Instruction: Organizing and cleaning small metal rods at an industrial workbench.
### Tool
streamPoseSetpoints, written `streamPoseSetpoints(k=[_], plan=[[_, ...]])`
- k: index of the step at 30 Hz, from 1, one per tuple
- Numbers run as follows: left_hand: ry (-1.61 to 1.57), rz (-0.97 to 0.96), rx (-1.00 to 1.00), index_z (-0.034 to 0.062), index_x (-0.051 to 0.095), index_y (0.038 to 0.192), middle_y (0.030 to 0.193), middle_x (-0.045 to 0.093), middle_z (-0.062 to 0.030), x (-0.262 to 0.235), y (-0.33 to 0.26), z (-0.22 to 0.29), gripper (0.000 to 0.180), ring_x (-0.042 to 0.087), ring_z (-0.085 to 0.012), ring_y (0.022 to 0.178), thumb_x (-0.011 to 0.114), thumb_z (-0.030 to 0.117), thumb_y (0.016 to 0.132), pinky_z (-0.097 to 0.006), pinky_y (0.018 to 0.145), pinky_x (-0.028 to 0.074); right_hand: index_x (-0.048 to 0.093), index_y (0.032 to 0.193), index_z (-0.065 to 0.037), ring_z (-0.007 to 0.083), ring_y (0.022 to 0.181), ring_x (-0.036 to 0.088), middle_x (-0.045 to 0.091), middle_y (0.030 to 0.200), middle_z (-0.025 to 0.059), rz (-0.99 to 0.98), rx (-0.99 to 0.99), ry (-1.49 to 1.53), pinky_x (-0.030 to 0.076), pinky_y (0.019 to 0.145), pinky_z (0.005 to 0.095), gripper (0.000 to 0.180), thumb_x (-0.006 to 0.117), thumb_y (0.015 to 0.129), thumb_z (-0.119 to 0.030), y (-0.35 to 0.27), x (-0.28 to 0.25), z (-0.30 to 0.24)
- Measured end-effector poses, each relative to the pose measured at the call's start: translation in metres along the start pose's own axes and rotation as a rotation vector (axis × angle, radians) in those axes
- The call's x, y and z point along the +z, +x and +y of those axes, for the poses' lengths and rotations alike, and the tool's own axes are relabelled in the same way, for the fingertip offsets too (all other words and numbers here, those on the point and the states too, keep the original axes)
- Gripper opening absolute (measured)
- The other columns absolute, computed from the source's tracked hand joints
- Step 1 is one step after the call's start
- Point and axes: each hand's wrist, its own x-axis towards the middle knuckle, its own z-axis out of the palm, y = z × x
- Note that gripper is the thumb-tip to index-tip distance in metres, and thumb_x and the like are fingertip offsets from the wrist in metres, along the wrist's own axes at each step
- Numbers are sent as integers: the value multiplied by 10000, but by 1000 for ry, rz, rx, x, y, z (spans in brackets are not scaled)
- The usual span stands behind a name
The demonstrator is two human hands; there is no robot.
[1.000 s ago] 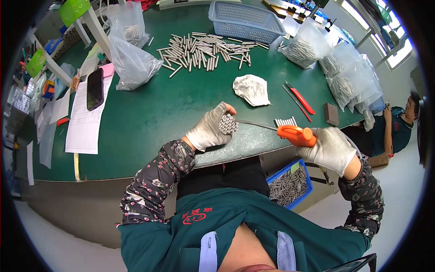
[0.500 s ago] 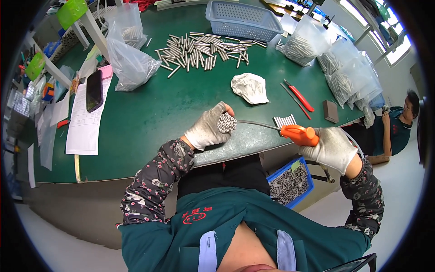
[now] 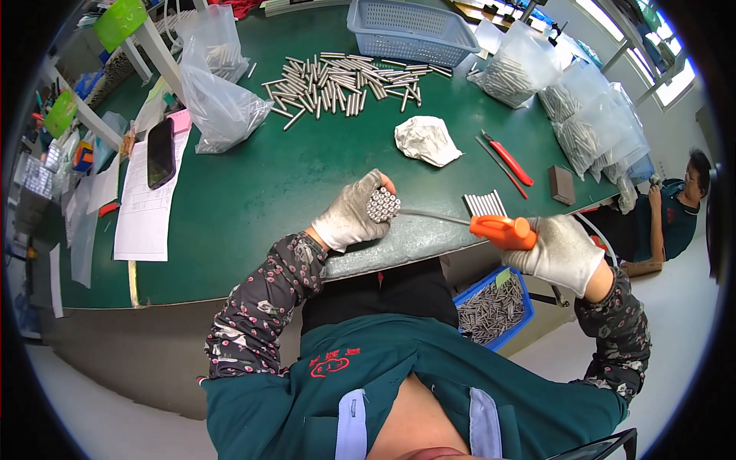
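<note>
Two gloved hands at work: the left hand (image 3: 351, 215) clenches a bundle of metal tubes (image 3: 382, 205) above the bench (image 3: 253, 192) edge, while the right hand (image 3: 563, 253), gripping an orange-handled tool (image 3: 502, 230), has drawn closer, its thin nozzle now touching the bundle's end.

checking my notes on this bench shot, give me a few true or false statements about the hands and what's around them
1. The left hand grips a bundle of metal rods. True.
2. The right hand holds a blue-handled tool. False: the tool's handle is orange.
3. The tool's thin shaft points toward the rod bundle. True.
4. The phone lies in the blue basket. False: it lies on a paper sheet at the table's left.
5. Both hands are bare. False: both wear light gloves.
</note>
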Motion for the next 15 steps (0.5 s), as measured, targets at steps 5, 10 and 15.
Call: streamPoseSetpoints(k=[5, 10, 15], plan=[[-55, -25, -47, 74, 496, 955, 823, 531, -2, 0, 2, 2, 378, 519, -107, 753, 693, 21, 636, -245, 691, 451, 673, 872, -51, 351, 618, 603, 597, 622, 187, 25, -25, -26, 480, 603, 409, 423, 630, 703, -437, 3, 0, -4], [-37, -22, -53, 71, 499, 951, 820, 530, 0, 0, 1, 2, 373, 514, -98, 749, 694, 22, 637, -240, 678, 449, 673, 860, -56, 352, 621, 603, 596, 620, 185, 4, -45, -39, 478, 600, 413, 432, 629, 722, -462, 7, 0, -9], [2, -19, -48, 69, 502, 946, 819, 527, 1, -1, 1, 4, 370, 507, -94, 747, 696, 17, 636, -241, 674, 446, 669, 843, -56, 361, 633, 603, 601, 644, 192, -12, -75, -3, 477, 599, 416, 421, 630, 722, -458, 9, 2, -9]])
